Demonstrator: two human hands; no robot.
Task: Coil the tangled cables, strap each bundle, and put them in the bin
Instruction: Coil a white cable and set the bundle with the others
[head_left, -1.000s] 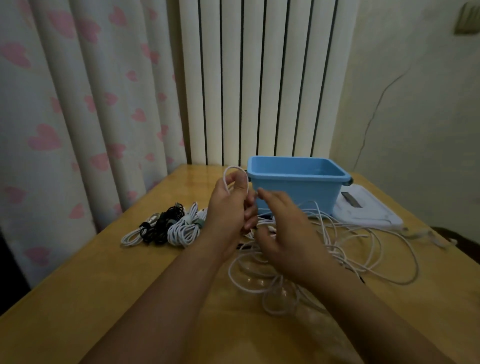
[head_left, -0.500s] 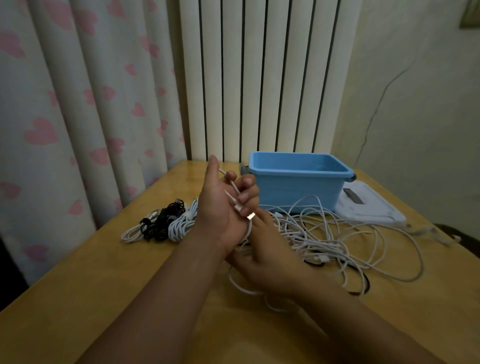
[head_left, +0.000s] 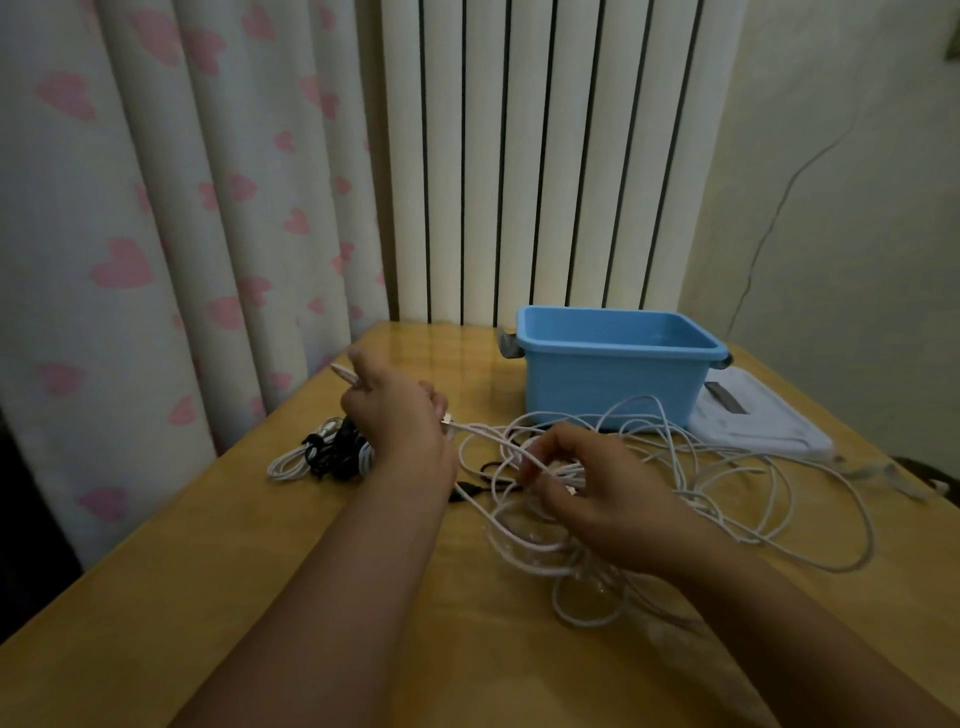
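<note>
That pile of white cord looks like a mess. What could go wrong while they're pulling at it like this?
1. The left hand grips one end while the right hand pinches strands inside the white cable tangle; pulling apart could tighten knots.
2. Loops lie against the blue bin and over the white flat device, so a tug may drag them.
3. The finished bundles sit beside the left wrist and could get knocked.

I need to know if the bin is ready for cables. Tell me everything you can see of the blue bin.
The blue bin is a rectangular tub that looks like plastic, open-topped, with a rolled rim and grey tabs at its front corners. It stands upright at the far side of the wooden table, before the radiator. No cables show inside it. Loose white cables lie against its base, and a flat white object sits beside it.
</note>
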